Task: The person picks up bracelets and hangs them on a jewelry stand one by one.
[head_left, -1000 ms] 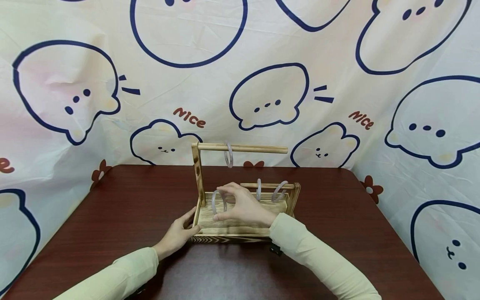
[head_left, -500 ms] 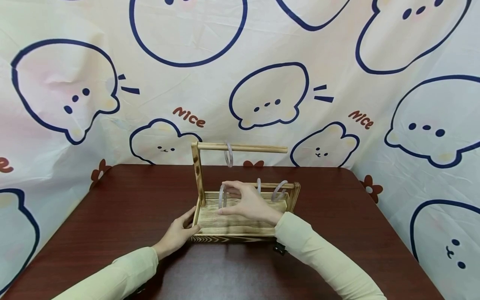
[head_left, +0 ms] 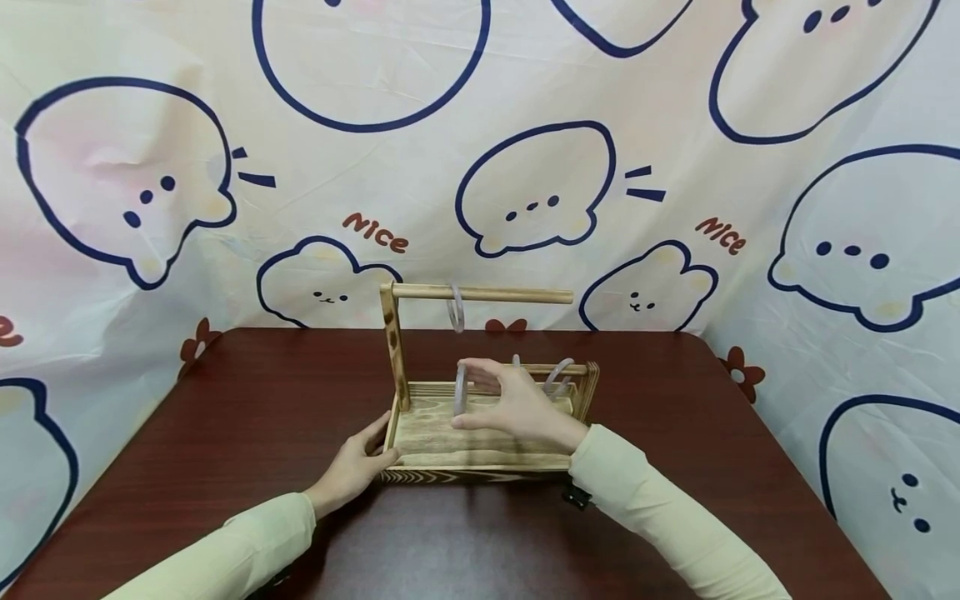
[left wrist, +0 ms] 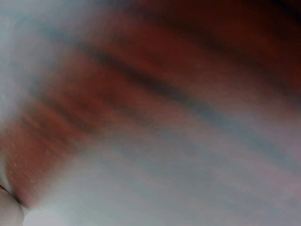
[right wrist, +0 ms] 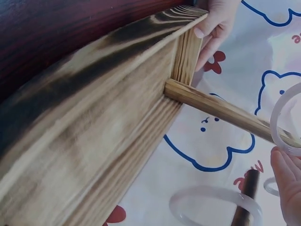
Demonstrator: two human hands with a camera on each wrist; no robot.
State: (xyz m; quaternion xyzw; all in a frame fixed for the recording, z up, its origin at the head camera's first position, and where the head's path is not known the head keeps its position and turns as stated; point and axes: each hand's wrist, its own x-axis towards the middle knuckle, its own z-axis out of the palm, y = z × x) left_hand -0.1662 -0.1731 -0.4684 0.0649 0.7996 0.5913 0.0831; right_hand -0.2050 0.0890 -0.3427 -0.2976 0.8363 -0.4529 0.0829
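My right hand pinches a pale translucent bangle between thumb and fingers, upright above the tray of a wooden jewellery stand. The right wrist view shows the pinched bangle overlapping the stand's upright post. On the upper bar hangs one bangle. Two more bangles are on the lower bar, the left one mostly hidden by my right hand. My left hand holds the tray's left end, thumb over the rim. The left wrist view is blurred.
The stand rests on a dark red-brown table. Behind it and at the sides hangs a pale cloth with blue cartoon outlines. The upper bar points right, with its right end free.
My right hand has moved to the right, away from the post, carrying the bangle, which now shows more edge-on. The left hand keeps its hold on the tray.
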